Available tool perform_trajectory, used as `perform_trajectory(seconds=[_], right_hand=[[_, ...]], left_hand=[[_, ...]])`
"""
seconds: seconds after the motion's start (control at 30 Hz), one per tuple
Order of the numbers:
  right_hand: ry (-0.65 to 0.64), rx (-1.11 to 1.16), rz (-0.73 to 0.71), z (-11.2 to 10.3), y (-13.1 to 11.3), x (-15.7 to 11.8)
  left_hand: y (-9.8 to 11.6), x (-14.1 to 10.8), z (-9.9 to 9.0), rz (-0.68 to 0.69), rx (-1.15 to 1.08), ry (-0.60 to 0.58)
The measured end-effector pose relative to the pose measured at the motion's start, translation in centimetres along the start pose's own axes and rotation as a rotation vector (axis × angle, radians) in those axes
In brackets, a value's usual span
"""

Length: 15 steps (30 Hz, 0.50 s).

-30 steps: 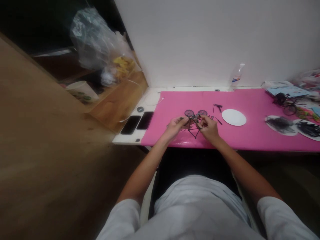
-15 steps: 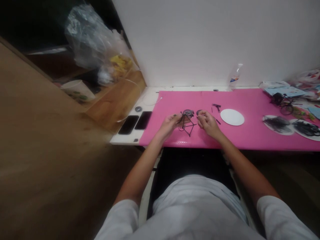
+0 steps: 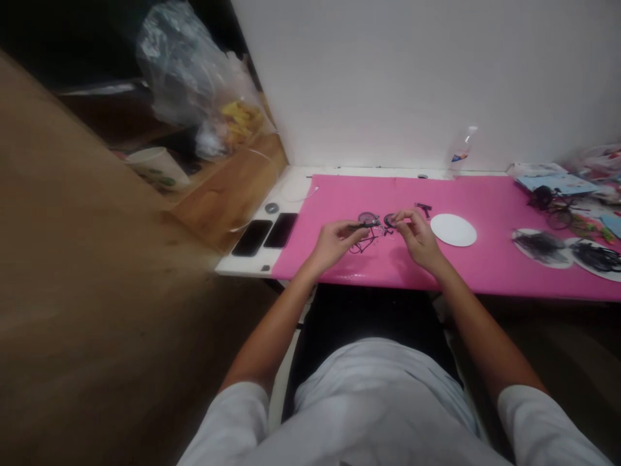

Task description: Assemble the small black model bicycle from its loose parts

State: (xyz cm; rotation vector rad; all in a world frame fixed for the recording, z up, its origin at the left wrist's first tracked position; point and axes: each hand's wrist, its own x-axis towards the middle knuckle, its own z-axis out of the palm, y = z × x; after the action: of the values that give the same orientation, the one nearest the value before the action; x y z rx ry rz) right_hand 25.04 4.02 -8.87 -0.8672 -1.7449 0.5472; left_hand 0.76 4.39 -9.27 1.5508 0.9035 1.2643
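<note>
My left hand (image 3: 336, 241) is closed in a pinch on a thin black miniature bicycle frame (image 3: 363, 226), now seen nearly edge-on. Below its fingertips, thin dark lines and a small loop show against the pink sheet; I cannot tell whether they belong to the frame. Just beyond lies a small spoked wheel (image 3: 368, 217). A second small wheel (image 3: 389, 221) is beside the fingertips of my right hand (image 3: 420, 243). That hand's thumb and forefinger are pressed together, and whatever is between them is too small to make out. Small dark parts (image 3: 387, 231) sit between the hands.
A black part (image 3: 424, 209) and a white plate (image 3: 453, 230) lie right of my hands. Two phones (image 3: 280, 230) are at left. Further right are plates of black parts (image 3: 542, 247), a finished-looking miniature bicycle (image 3: 553, 204) and a clear bottle (image 3: 464, 152) by the wall.
My left hand has turned the frame from broadside to nearly edge-on. My right hand has shifted slightly to the right, its fingers still pinched. The view has moved a little.
</note>
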Motion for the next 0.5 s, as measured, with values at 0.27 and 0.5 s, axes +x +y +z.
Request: perform_trajectory(seconds=[0.27,0.5], right_hand=[[-0.115,-0.208,-0.140,0.6,-3.0,-0.4],[-0.173,-0.203,-0.144,0.7,-2.8,-0.6]], left_hand=[[0.7,-1.0,1.0,0.095,0.160,-0.102],[0.9,-1.4,1.5,0.162,0.250,-0.118]])
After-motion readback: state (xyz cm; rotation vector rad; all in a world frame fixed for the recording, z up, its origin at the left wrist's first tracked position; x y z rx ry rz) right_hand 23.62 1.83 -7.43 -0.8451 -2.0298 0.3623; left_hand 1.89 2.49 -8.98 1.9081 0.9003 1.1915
